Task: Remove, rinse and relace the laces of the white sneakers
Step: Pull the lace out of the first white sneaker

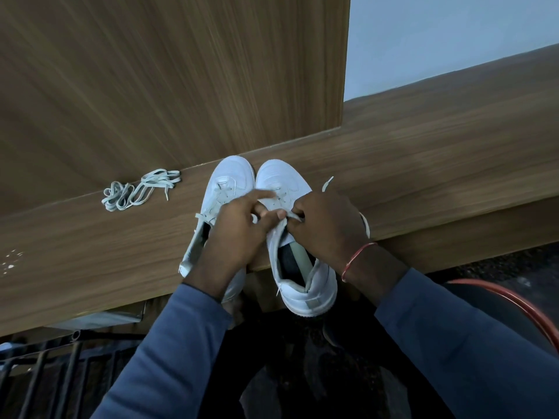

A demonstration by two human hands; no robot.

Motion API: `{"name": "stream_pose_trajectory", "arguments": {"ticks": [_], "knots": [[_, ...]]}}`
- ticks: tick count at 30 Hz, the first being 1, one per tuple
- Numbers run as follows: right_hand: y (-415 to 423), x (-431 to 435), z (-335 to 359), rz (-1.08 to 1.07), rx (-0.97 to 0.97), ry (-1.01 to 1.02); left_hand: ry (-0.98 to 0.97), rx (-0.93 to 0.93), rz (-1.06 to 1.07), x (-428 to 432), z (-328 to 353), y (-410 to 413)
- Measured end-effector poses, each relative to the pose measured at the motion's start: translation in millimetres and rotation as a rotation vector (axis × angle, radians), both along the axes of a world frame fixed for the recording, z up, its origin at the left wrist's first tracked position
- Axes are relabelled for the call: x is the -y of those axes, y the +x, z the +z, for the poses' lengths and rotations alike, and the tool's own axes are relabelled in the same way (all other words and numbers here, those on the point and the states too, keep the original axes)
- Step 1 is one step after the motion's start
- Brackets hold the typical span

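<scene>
You see white sneakers [282, 176] and a pale grey loose lace [139, 190] on a brown wood-grain table [423, 164], blue sleeves [169, 343] on both your arms, and a red thread [358, 258] round your right wrist.

Blue long sleeves [169, 343]; red thread wristband [357, 258].

Your ledge [423, 164] is matt wood grain. The sneakers [281, 176] look smooth, leathery white, and that loose lace [139, 190] is flat woven cloth.
</scene>
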State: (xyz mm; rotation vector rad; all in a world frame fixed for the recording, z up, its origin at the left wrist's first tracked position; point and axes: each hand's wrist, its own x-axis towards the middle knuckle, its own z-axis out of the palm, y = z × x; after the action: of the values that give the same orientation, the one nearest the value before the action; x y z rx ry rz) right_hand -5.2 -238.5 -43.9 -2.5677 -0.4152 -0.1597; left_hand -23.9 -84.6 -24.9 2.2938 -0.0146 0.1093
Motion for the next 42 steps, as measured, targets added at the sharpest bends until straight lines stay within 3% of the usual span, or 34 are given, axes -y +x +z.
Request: {"name": "stream_pose_trajectory", "arguments": {"ticks": [4, 6, 7, 9, 12, 14, 15, 16, 18, 19, 21, 24, 26, 27, 31, 32, 34, 37, 38, 40, 42], "knots": [[0, 0, -2, 0.000, 0.016, -0.007, 0.240, -0.062, 0.021, 2, 2, 6], [0, 0, -2, 0.001, 0.010, -0.006, 0.227, -0.123, 0.006, 1, 2, 5], [0, 0, -2, -0.001, 0.004, -0.009, 0.132, -0.141, -0.011, 3, 3, 2], [0, 1, 0, -0.008, -0.014, 0.005, -0.280, -0.126, -0.006, 9, 6, -6], [1, 2, 3, -0.002, -0.060, 0.065, -1.140, -0.122, 0.014, 14, 22, -8], [-1, 3, 4, -0.005, -0.067, 0.087, -1.453, -0.111, 0.029, 9, 29, -6], [-1, 2, 5, -0.005, -0.065, 0.091, -1.404, -0.095, 0.089, 5, 28, -4], [-2, 2, 4, -0.006, -0.063, 0.089, -1.181, -0.064, 0.162, 2, 23, -3], [-1, 2, 3, -0.002, -0.064, 0.073, -0.474, 0.007, 0.208, -4, 8, -5], [-1, 1, 2, -0.003, -0.062, 0.067, -0.223, 0.019, 0.173, -3, 4, -6], [0, 1, 2, -0.017, -0.056, 0.054, 0.028, -0.007, 0.046, 2, -1, -7], [0, 1, 1, -0.032, -0.036, 0.042, 0.233, -0.051, 0.013, 7, 0, -2], [-1, 0, 1, -0.037, -0.036, 0.057, 0.196, -0.076, 0.027, 8, 2, -2], [-1, 1, 1, -0.039, -0.038, 0.066, 0.025, -0.091, 0.019, 10, 4, -5], [-1, 3, 5, -0.017, -0.072, 0.107, -1.233, -0.039, 0.077, 6, 19, -5], [-1, 3, 6, -0.012, -0.073, 0.113, -1.429, -0.028, 0.123, 0, 21, -3], [-1, 3, 6, -0.017, -0.071, 0.123, -1.584, -0.003, 0.243, -10, 24, 0], [-2, 4, 5, -0.023, -0.075, 0.144, -1.561, 0.073, 0.431, -21, 24, 3], [-1, 4, 5, -0.025, -0.081, 0.148, -1.426, 0.117, 0.484, -22, 22, 2], [-1, 7, 7, -0.022, -0.108, 0.168, -0.872, 0.196, 0.584, -23, 15, 1], [1, 11, 9, 0.004, -0.146, 0.195, -0.398, 0.203, 0.546, -19, 7, -1]]}}
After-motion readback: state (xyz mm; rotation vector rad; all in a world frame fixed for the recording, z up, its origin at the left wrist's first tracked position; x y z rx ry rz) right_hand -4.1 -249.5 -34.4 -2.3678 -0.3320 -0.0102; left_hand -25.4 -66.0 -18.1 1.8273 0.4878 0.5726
